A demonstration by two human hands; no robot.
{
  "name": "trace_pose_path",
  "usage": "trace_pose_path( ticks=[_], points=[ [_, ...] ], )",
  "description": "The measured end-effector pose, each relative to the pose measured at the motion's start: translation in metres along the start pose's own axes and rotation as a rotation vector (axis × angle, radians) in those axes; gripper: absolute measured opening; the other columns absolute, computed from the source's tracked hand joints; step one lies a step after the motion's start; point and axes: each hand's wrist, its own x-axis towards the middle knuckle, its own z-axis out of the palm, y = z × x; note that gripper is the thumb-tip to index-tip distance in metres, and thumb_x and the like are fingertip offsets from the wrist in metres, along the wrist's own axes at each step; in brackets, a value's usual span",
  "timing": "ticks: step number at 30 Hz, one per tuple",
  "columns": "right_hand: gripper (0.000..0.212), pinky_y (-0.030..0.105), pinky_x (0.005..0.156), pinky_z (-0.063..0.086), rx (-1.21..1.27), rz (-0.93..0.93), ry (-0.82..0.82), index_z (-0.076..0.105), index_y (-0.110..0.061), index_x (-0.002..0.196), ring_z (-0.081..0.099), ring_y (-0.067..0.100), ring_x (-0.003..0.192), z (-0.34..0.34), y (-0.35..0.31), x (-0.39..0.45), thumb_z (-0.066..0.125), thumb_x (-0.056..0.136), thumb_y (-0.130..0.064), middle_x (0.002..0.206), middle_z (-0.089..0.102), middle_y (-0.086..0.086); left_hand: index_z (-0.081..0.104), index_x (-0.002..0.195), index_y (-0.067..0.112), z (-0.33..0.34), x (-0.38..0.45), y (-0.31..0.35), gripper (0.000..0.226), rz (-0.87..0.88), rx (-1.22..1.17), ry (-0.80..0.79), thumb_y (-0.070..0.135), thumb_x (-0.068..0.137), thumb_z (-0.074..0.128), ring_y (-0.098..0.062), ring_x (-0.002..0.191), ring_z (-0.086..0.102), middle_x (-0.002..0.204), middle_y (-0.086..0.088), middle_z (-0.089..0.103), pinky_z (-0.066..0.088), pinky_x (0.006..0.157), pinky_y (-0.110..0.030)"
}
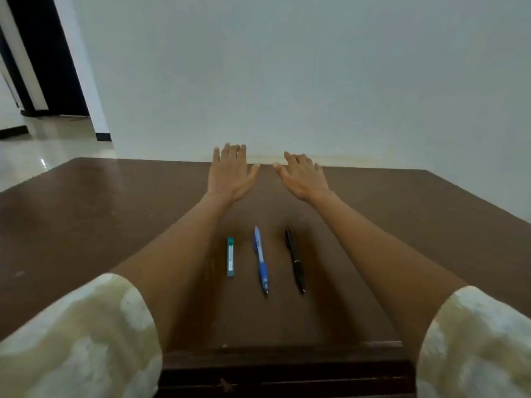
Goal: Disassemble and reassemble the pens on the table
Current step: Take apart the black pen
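Pens, blue and black, between forearms; left hand, right hand beyond, grip flat, empty.

Matt brown wooden table; glossy plastic blue pen, black pen.

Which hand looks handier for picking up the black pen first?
Probably the right hand: the black pen lies on its side, nearest the right forearm. The left hand would have to cross over the blue pen.

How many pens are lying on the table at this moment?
2. The blue pen lies in the middle between the forearms; the black pen lies to its right. The green case on the left is no pen. None seems hidden.
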Motion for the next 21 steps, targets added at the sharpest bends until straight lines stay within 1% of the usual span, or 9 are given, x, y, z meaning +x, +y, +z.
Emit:
trace_pose_path(
  ticks=[4, 7, 9, 11, 13, 15, 17, 19, 21],
  points=[
    [0.062, 0.050, 0.113, 0.022, 0.026, 0.010, -0.044, 0.028, -0.017, 0.145, 0.027, 0.029, 0.139, -0.017, -0.018, -0.039, 0.024, 0.096, -0.054, 0.150, 0.032, 0.013, 0.029, 0.142, 0.004, -0.032, -0.033, 0.018, 0.061, 0.028, -0.015, -0.031, 0.043, 0.096, 0.030, -0.029, 0.139, 0.025, 0.145, -0.017, 0.037, 0.013, 0.116, -0.044],
    [0.061, 0.049, 0.105, 0.030, 0.058, 0.044, -0.076, 0.034, -0.016, 0.142, 0.034, 0.031, 0.133, -0.023, -0.031, -0.071, 0.022, 0.096, -0.055, 0.146, 0.038, 0.014, 0.033, 0.140, 0.005, -0.056, -0.054, 0.031, 0.057, 0.020, -0.081, -0.038, 0.041, 0.096, 0.032, -0.028, 0.135, 0.033, 0.142, -0.016, 0.042, 0.016, 0.114, -0.043],
    [0.060, 0.048, 0.102, 0.034, 0.071, 0.077, -0.122, 0.038, -0.015, 0.139, 0.039, 0.030, 0.130, -0.029, -0.042, -0.097, 0.023, 0.097, -0.055, 0.143, 0.041, 0.013, 0.037, 0.137, 0.005, -0.075, -0.071, 0.043, 0.053, 0.033, -0.105, -0.080, 0.038, 0.096, 0.034, -0.027, 0.132, 0.036, 0.140, -0.015, 0.044, 0.018, 0.113, -0.042],
    [0.051, 0.046, 0.101, 0.039, 0.046, 0.079, -0.186, 0.045, -0.013, 0.133, 0.044, 0.028, 0.124, -0.032, -0.050, -0.121, 0.029, 0.098, -0.047, 0.136, 0.047, 0.012, 0.043, 0.132, 0.006, -0.088, -0.089, 0.054, 0.047, 0.059, -0.152, -0.151, 0.034, 0.095, 0.037, -0.026, 0.128, 0.040, 0.137, -0.014, 0.047, 0.025, 0.109, -0.040],
    [0.039, 0.043, 0.098, 0.043, 0.055, 0.079, -0.216, 0.051, -0.011, 0.125, 0.048, 0.026, 0.118, -0.040, -0.058, -0.144, 0.037, 0.098, -0.035, 0.129, 0.052, 0.011, 0.048, 0.128, 0.006, -0.104, -0.108, 0.062, 0.041, 0.053, -0.227, -0.215, 0.030, 0.095, 0.040, -0.026, 0.123, 0.043, 0.133, -0.013, 0.048, 0.033, 0.103, -0.038],
    [0.030, 0.042, 0.094, 0.047, 0.072, 0.091, -0.213, 0.057, -0.010, 0.117, 0.054, 0.026, 0.110, -0.051, -0.063, -0.165, 0.042, 0.095, -0.023, 0.123, 0.056, 0.011, 0.049, 0.128, 0.007, -0.118, -0.123, 0.069, 0.039, 0.046, -0.267, -0.277, 0.026, 0.095, 0.040, -0.026, 0.124, 0.040, 0.134, -0.012, 0.046, 0.036, 0.100, -0.038],
    [0.027, 0.042, 0.091, 0.050, 0.063, 0.105, -0.212, 0.062, -0.009, 0.112, 0.059, 0.025, 0.102, -0.059, -0.065, -0.179, 0.044, 0.092, -0.013, 0.117, 0.060, 0.011, 0.051, 0.127, 0.007, -0.128, -0.132, 0.075, 0.038, 0.033, -0.308, -0.329, 0.023, 0.094, 0.040, -0.027, 0.125, 0.038, 0.134, -0.013, 0.045, 0.036, 0.099, -0.038],
    [0.024, 0.042, 0.088, 0.053, 0.051, 0.128, -0.225, 0.065, -0.006, 0.105, 0.062, 0.024, 0.096, -0.068, -0.065, -0.189, 0.045, 0.091, -0.008, 0.111, 0.065, 0.011, 0.057, 0.121, 0.006, -0.135, -0.138, 0.079, 0.034, 0.018, -0.370, -0.360, 0.018, 0.093, 0.041, -0.027, 0.120, 0.045, 0.129, -0.013, 0.051, 0.038, 0.096, -0.037],
    [0.023, 0.042, 0.088, 0.053, 0.051, 0.163, -0.247, 0.065, -0.005, 0.104, 0.063, 0.025, 0.095, -0.073, -0.062, -0.192, 0.046, 0.091, -0.009, 0.106, 0.066, 0.012, 0.063, 0.108, 0.005, -0.138, -0.141, 0.082, 0.028, 0.003, -0.442, -0.394, 0.015, 0.091, 0.044, -0.025, 0.109, 0.052, 0.121, -0.013, 0.058, 0.042, 0.092, -0.037]
  ],
)
